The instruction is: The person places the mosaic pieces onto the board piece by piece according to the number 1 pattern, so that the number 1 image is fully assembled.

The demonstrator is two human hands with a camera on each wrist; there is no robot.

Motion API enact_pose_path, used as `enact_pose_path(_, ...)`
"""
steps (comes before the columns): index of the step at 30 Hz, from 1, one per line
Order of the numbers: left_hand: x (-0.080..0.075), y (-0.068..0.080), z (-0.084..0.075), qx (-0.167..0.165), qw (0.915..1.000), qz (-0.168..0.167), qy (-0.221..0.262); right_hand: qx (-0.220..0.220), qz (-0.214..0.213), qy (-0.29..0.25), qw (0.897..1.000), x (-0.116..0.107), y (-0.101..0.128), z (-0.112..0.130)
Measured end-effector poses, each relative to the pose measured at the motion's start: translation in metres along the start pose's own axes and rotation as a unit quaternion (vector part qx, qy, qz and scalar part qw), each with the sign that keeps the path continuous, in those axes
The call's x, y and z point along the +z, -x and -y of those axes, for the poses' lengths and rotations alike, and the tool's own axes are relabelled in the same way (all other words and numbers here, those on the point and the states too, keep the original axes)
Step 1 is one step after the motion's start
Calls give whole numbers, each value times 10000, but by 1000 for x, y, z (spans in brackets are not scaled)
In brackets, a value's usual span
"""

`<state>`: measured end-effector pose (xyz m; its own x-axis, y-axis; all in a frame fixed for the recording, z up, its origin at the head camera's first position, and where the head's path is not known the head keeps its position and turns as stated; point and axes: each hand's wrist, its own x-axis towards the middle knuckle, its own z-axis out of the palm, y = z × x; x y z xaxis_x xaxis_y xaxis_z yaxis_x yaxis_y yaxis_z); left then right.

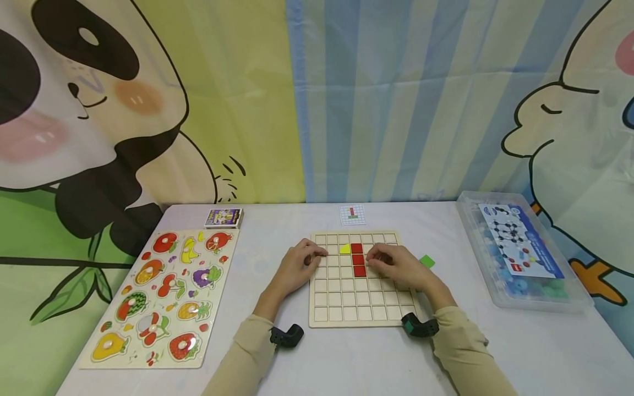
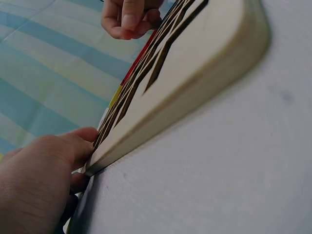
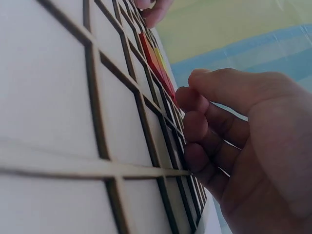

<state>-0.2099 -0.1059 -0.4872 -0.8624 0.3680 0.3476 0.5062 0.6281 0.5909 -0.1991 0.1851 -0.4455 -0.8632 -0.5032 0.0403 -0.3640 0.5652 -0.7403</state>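
A wooden grid board (image 1: pixel 364 307) lies on the table. Three red tiles (image 1: pixel 359 271) sit in a column on it, and a yellow tile (image 1: pixel 344 249) lies left of the topmost one. My left hand (image 1: pixel 299 265) pinches the board's left edge; in the left wrist view its thumb and finger (image 2: pixel 80 139) meet at that edge. Just right of the red column is my right hand (image 1: pixel 393 265), its fingertips (image 3: pixel 195 126) loosely bent and low over the grid, with nothing visible between them. Beyond this hand, a green tile (image 1: pixel 427 261) lies at the board's right side.
Behind the board lies a small pattern card (image 1: pixel 352 215) printed with a red column on a green base. A fruit puzzle board (image 1: pixel 163 297) and a small card box (image 1: pixel 224 218) occupy the left. At right stands a clear plastic box (image 1: pixel 525 253) of blue and green parts.
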Motion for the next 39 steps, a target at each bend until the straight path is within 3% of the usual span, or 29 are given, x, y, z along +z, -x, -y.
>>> enact_pose_path(12,-1,1,1,58,10000,-63,5,419,-206,89,9989,-23,7,-10)
enact_pose_path(23,0,2,3,29,10000,-59,44,682,-499,371,9957,-51,23,-38)
enact_pose_path(39,1,0,0,29,10000,-49,21,1007,-664,739,9900,-67,38,-49)
